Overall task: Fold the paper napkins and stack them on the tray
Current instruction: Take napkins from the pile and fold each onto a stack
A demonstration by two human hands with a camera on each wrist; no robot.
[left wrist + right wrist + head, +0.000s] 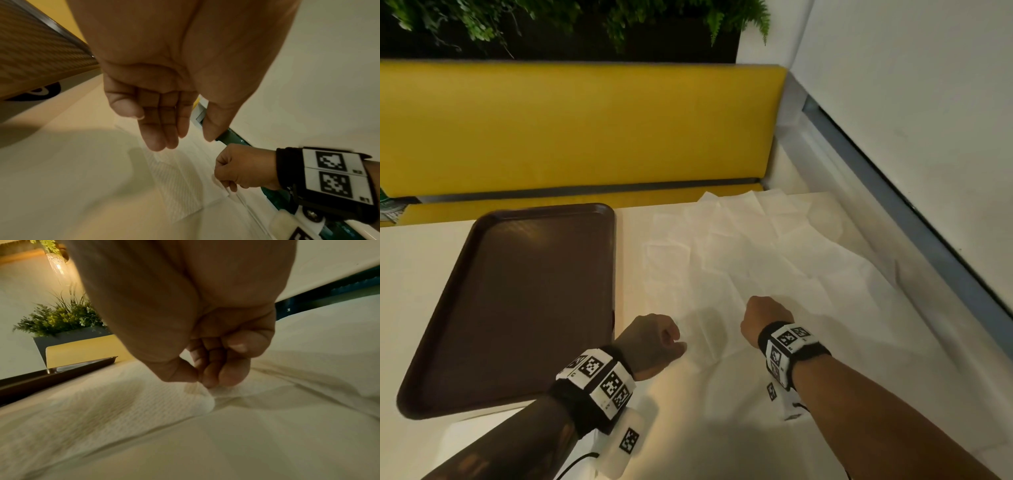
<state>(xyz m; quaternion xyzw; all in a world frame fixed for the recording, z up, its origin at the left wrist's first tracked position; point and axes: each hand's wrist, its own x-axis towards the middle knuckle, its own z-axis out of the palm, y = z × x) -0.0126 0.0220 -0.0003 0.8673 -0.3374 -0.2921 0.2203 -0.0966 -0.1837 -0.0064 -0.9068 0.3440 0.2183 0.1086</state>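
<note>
A dark brown tray [517, 308] with nothing on it sits on the left of the table; its rim [51, 374] also shows in the right wrist view. Several white paper napkins [756, 240] lie spread and overlapping to its right. The nearest napkin [709, 339] lies flat between my hands. My right hand [200, 382] pinches a raised corner of this napkin [123, 402] between thumb and fingertips. My left hand [185, 141] hovers just above the napkin [179, 186] near the tray's right edge, fingers loosely curled and holding nothing. In the head view both hands [667, 339] [760, 315] are close together.
The pale table [414, 257] extends left of the tray. A yellow bench back [571, 126] runs behind the table, with green plants [551, 20] above it. A white wall [911, 102] and grey ledge [893, 205] border the right side.
</note>
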